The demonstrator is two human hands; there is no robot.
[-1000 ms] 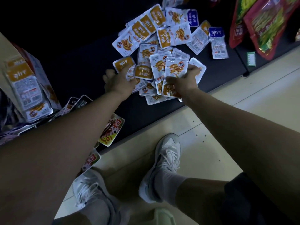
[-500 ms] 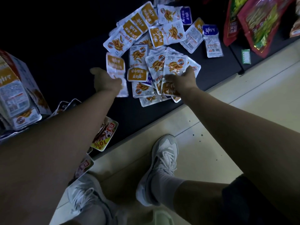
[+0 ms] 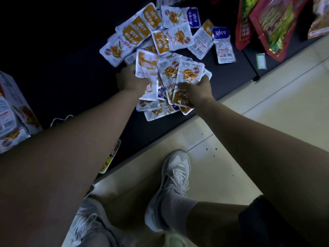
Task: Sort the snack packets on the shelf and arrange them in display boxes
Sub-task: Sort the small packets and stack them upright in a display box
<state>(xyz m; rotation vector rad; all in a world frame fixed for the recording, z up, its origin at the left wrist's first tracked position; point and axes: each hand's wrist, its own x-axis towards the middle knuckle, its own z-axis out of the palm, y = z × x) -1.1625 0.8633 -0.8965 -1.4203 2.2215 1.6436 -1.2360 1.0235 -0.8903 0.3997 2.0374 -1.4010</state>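
Note:
Several small white-and-orange snack packets (image 3: 170,41) lie in a loose heap on the dark shelf (image 3: 74,82). My right hand (image 3: 197,90) grips a fanned stack of these packets (image 3: 188,75) just above the heap's near side. My left hand (image 3: 130,81) holds one orange packet (image 3: 146,65), blurred, right beside that stack. A few packets carry purple labels (image 3: 220,33). A display box (image 3: 12,118) in red and white stands at the far left edge.
Large red bags of green snacks (image 3: 272,27) lean at the upper right. A green tag (image 3: 260,61) lies on the shelf edge. Yellow-red packets (image 3: 110,157) hang below the shelf front. My white sneakers (image 3: 170,186) stand on the beige floor.
My left hand, which had lifted one orange packet out to the left, has carried it back right against the stack. The right hand's stack sits slightly more upright.

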